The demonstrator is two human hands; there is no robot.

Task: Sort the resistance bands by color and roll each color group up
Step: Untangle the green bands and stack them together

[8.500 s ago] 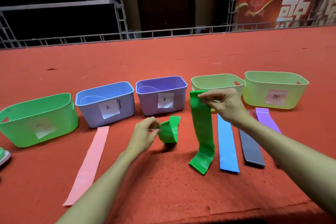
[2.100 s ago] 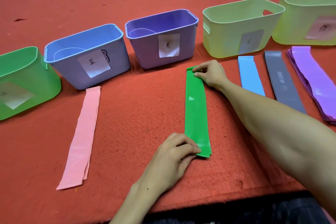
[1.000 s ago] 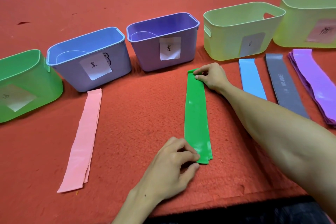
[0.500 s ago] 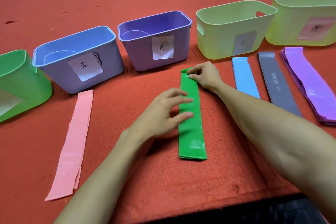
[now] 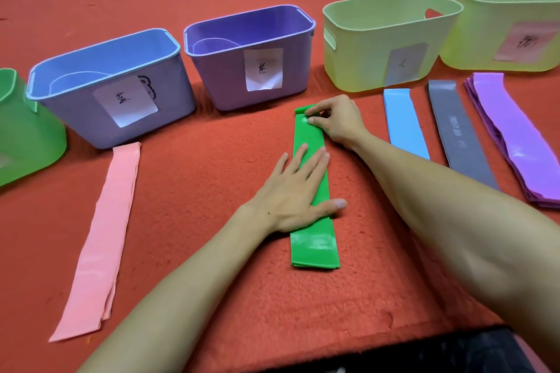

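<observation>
A stack of green bands (image 5: 313,247) lies flat and lengthwise on the red carpet in the middle. My left hand (image 5: 295,194) presses flat on its middle with straight fingers. My right hand (image 5: 336,119) pinches the far end of the green bands, where a short fold stands up. Pink bands (image 5: 101,230) lie at the left. A light blue band (image 5: 404,123), a grey band (image 5: 460,133) and a pile of purple bands (image 5: 515,136) lie at the right.
Labelled bins stand in a row behind the bands: green (image 5: 18,133), blue (image 5: 169,91), purple (image 5: 297,70), pale green (image 5: 357,57) and yellow-green (image 5: 485,36). The carpet's near edge (image 5: 333,353) runs along the bottom.
My left hand left the near end of the green bands, moved up and now lies flat on their middle. My right hand stays at the far end.
</observation>
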